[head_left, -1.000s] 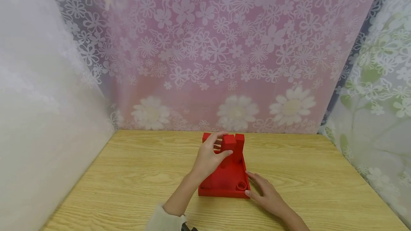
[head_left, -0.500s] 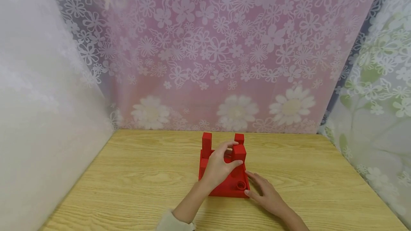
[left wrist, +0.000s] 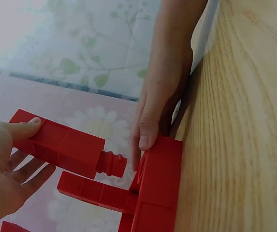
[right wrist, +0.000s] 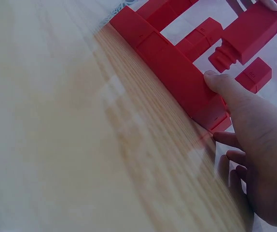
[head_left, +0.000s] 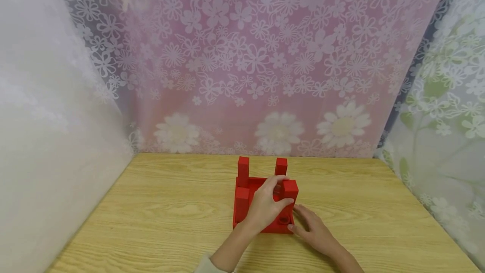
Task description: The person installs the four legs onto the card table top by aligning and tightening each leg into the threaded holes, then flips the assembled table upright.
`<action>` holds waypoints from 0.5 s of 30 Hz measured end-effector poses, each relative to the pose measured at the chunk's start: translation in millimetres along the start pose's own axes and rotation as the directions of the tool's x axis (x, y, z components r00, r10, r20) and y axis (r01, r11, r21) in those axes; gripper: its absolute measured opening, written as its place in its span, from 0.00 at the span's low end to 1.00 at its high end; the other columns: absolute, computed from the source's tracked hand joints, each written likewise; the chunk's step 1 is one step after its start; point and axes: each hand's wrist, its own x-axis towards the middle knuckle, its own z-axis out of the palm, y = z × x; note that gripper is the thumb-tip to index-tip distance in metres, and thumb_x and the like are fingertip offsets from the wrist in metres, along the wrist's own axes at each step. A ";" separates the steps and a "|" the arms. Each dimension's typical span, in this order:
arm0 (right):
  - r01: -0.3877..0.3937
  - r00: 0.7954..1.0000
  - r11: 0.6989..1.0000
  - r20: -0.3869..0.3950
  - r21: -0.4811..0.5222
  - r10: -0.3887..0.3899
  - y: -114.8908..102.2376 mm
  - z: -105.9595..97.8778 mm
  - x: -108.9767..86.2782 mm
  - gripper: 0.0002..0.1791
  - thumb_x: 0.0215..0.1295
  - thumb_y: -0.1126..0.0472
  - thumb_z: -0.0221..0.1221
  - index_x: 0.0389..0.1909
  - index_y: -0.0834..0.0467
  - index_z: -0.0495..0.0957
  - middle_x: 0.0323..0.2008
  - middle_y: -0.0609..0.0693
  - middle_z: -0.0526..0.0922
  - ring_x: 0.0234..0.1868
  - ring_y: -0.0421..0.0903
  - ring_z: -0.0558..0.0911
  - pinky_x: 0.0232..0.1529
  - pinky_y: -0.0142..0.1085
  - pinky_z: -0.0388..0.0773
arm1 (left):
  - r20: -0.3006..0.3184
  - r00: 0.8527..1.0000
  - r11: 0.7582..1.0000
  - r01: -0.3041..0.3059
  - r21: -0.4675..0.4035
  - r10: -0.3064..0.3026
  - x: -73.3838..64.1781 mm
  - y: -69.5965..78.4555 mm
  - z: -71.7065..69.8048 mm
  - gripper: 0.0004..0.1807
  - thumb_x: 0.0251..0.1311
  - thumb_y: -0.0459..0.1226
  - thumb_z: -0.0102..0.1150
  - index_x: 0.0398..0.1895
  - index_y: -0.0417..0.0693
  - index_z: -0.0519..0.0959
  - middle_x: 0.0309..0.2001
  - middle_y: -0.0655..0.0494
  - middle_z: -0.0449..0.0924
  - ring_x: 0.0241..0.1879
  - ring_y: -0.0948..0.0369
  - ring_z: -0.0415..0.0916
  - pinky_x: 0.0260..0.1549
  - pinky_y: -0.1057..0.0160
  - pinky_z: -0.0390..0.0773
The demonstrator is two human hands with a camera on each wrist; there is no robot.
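Observation:
My left hand holds a square red peg between thumb and fingers near its far end. In the left wrist view the peg's threaded end points at the red base, with a gap between. A round socket lies below the peg in the base's near right corner. Three similar red posts stand upright on the base: far left, far right and near left. My right hand rests at that near right corner, thumb on the front face, fingers stretched along the right side.
The base sits on a wood-grain table. Behind the table hangs a pink flowered curtain. A pale sheet closes off the left, and a green-and-white flowered one the right.
My left hand has carried the peg rightward and toward me, from the base's far half to over the near right corner. The near left post has come into view. The right hand stays put.

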 end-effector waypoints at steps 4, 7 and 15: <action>0.002 1.000 1.000 -0.014 -0.004 -0.002 -1.2 -1.0 -0.9 0.34 0.58 0.47 0.61 0.63 0.53 0.66 0.60 0.55 0.68 0.61 0.61 0.63 0.54 0.64 0.57 | -0.009 1.000 1.000 0.000 -0.022 0.000 -0.9 -3.9 5.3 0.29 0.50 0.33 0.67 0.56 0.54 0.69 0.45 0.65 0.72 0.42 0.66 0.72 0.40 0.69 0.75; -0.013 1.000 1.000 -0.006 -0.005 0.013 -3.2 -1.9 -1.7 0.33 0.58 0.47 0.60 0.63 0.54 0.66 0.60 0.56 0.68 0.61 0.62 0.62 0.54 0.64 0.56 | -0.016 1.000 1.000 0.002 -0.026 -0.002 -1.8 -5.9 8.1 0.29 0.50 0.34 0.67 0.56 0.54 0.69 0.45 0.65 0.72 0.42 0.67 0.72 0.39 0.67 0.76; -0.049 0.999 0.999 0.014 -0.006 0.049 -2.3 -1.0 -2.1 0.35 0.58 0.45 0.60 0.64 0.57 0.64 0.61 0.59 0.66 0.62 0.62 0.61 0.55 0.64 0.55 | -0.026 1.000 1.000 0.014 -0.026 -0.014 -4.2 -13.6 14.0 0.28 0.50 0.34 0.68 0.55 0.52 0.70 0.46 0.64 0.72 0.42 0.67 0.71 0.39 0.66 0.76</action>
